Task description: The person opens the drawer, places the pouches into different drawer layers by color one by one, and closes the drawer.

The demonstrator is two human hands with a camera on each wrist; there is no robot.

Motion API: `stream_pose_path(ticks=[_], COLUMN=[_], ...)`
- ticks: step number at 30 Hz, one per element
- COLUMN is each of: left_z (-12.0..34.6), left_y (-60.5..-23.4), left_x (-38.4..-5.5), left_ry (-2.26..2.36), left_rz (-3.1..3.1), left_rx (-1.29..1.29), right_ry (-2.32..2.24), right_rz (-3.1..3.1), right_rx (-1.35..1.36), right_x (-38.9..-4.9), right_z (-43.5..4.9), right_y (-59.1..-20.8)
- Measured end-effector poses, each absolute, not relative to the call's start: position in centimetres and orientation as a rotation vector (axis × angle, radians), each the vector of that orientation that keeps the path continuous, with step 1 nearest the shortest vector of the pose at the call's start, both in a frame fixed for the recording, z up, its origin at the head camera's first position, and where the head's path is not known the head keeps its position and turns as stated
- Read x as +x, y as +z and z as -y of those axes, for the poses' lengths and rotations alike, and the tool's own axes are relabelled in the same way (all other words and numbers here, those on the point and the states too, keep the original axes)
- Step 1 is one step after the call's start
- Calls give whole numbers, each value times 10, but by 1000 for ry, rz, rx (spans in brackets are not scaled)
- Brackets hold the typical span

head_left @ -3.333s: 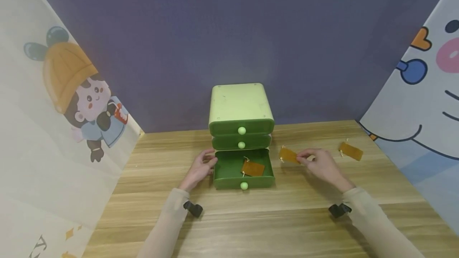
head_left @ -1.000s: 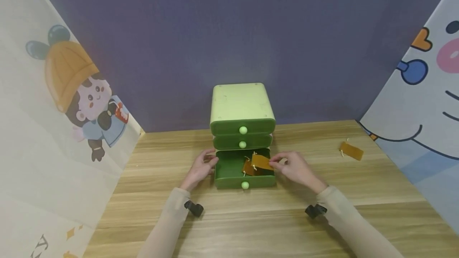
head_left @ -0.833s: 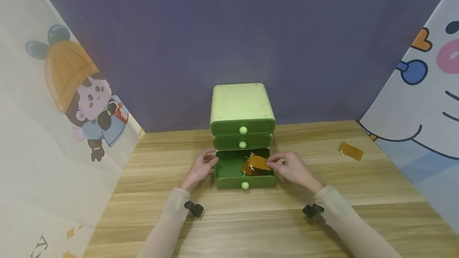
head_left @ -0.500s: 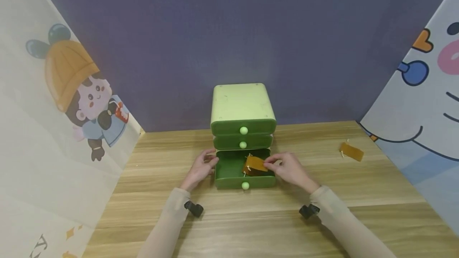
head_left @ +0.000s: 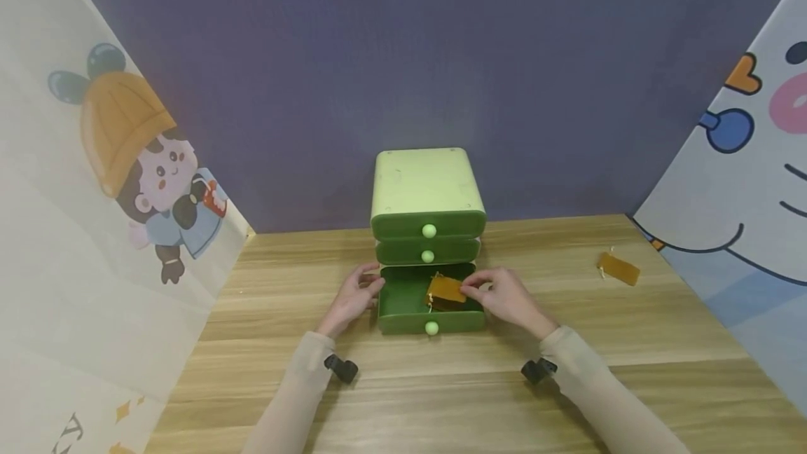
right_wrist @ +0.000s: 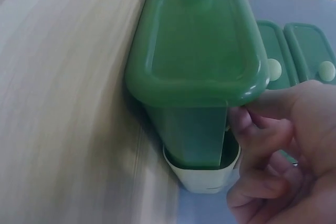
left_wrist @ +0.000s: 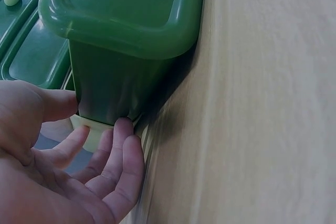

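A small desktop drawer cabinet (head_left: 425, 177), cream with green fronts, stands against the back wall, its bottom drawer (head_left: 403, 324) pulled out. My right hand (head_left: 504, 296) pinches the right end of an orange-brown drawstring pouch (head_left: 446, 289) between thumb and fingertips, low over that drawer. Another pouch lies mostly hidden beneath it. In the right wrist view, the drawer hides the pouch from sight. My left hand (head_left: 353, 298) is at the cabinet's left side; in the left wrist view its fingertips (left_wrist: 122, 127) touch the cream edge beside the drawer, fingers loosely bent.
A third orange-brown pouch (head_left: 618, 269) lies on the wooden table (head_left: 429, 398) at the right. The upper two drawers, with pale round knobs (head_left: 429, 231), are closed. Dark cloth (head_left: 429, 54) forms the back wall, and cartoon-printed panels flank both sides.
My right hand has carried the pouch leftward from the table's right side into the pulled-out drawer and lowered it over the other pouch. My left hand has stayed at the cabinet's left side.
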State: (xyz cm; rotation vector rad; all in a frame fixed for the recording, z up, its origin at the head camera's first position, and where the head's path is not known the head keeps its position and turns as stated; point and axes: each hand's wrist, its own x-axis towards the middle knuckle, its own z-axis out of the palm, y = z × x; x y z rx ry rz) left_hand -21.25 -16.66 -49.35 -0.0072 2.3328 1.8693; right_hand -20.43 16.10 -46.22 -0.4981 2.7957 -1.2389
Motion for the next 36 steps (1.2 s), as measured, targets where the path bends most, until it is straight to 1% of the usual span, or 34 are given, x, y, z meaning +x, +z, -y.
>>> stream_pose_path(ticks=[19,27,36], left_z=[167,166,164], left_y=[-497,-494,-492], left_x=[-213,-213,-211], left_ry=[1864,1866,1860], left_rz=[-2329,-2332,-2338], left_rx=[-19,-26,-22], right_ry=[-1231,-1305,-1332], right_rz=[-2810,-2729,-2751], right_rx=[-527,-450,-449], right_x=[-206,-205,-204], right_z=[-159,-163,-169], right_y=[-469,-468,-470])
